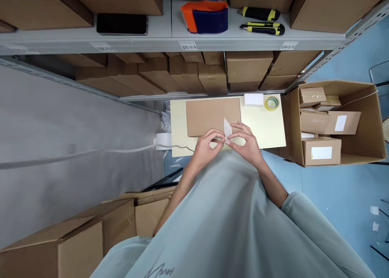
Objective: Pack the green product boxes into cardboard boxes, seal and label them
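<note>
Near the middle of the frame, just below the flat brown carton (209, 116), someone has a small white paper slip (227, 129) by its lower end, its loose part standing up over the carton's lower right corner. The fingers of the left hand (209, 146) and of the right hand (244, 142) are pinched together on that end, thumb against forefinger on each side, tips almost meeting.

From where I stand, the slip is the delicate part. It looks thin, so uneven pulling between the two pinches could tear or crease it, and if it has a sticky face, which I can't make out, it could fold onto itself or cling to a fingertip. A slack grip might drop it past the near edge of the pale tabletop (264, 128), towards the floor where white scraps (179, 159) already lie.

The grey cable (130, 150) worries me a little too: it runs in from the left side to near the left wrist, and a sleeve or forearm could snag it. At the tabletop's upper right, the tape roll (267, 103) sits close to the white stack (253, 99); a careless sweep might knock either.
</note>
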Motion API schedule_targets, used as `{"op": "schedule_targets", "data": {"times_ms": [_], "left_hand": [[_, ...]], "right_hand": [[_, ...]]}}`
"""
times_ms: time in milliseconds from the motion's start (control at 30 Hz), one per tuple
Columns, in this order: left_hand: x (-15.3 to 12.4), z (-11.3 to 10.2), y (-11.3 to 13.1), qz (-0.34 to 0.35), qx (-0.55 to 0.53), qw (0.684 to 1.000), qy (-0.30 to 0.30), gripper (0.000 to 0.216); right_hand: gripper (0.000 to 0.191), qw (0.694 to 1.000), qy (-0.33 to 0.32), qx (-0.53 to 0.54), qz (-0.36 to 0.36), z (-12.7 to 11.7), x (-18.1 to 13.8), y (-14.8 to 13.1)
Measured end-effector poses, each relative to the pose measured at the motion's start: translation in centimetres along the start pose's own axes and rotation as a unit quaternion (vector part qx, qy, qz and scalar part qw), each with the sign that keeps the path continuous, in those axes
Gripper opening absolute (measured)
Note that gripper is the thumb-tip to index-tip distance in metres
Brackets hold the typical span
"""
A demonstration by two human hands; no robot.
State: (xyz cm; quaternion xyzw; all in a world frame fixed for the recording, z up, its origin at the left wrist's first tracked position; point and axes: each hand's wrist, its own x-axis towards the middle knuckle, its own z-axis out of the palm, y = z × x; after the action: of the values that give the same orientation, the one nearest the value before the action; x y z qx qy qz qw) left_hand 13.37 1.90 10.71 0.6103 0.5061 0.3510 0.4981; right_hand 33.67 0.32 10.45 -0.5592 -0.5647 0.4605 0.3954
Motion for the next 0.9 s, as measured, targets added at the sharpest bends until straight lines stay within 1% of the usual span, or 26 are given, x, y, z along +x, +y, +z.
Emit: {"op": "schedule_targets", "data": {"times_ms": [100,233,367,500,600,700,900], "left_hand": [[-0.1,0.2,0.3,0.02,0.013,1.0,-0.005,0.016],[-0.4,0.1,0.4,0.034,0.028,0.999,-0.006,0.015],[-0.7,-0.1,0.1,0.036,0.035,0.999,-0.004,0.015],[-1.0,-0.5,-0.3,0.023,0.021,0.999,0.005,0.013],[-1.0,-1.1,-0.9,0.0,0.006,0.999,0.036,0.01],[-1.0,-2.1,-2.1,-0.028,-0.011,0.996,0.087,0.009],[-1.1,-4.6,-4.8,-0.091,-0.066,0.976,0.189,0.013]], "right_hand": [[0.011,1.0,0.011,-0.015,-0.009,0.3,-0.1,0.4],[0.005,1.0,0.004,-0.018,-0.015,0.3,0.0,1.0],[0.004,0.999,0.001,-0.027,-0.018,0.5,0.1,1.1],[0.008,1.0,-0.005,-0.015,-0.02,0.7,0.6,1.4],[0.01,1.0,-0.003,-0.004,-0.004,0.7,0.9,1.6],[0.013,1.0,0.004,0.01,0.011,0.9,1.2,1.4],[0.017,0.999,0.002,0.026,0.041,1.9,1.8,0.4]]}}
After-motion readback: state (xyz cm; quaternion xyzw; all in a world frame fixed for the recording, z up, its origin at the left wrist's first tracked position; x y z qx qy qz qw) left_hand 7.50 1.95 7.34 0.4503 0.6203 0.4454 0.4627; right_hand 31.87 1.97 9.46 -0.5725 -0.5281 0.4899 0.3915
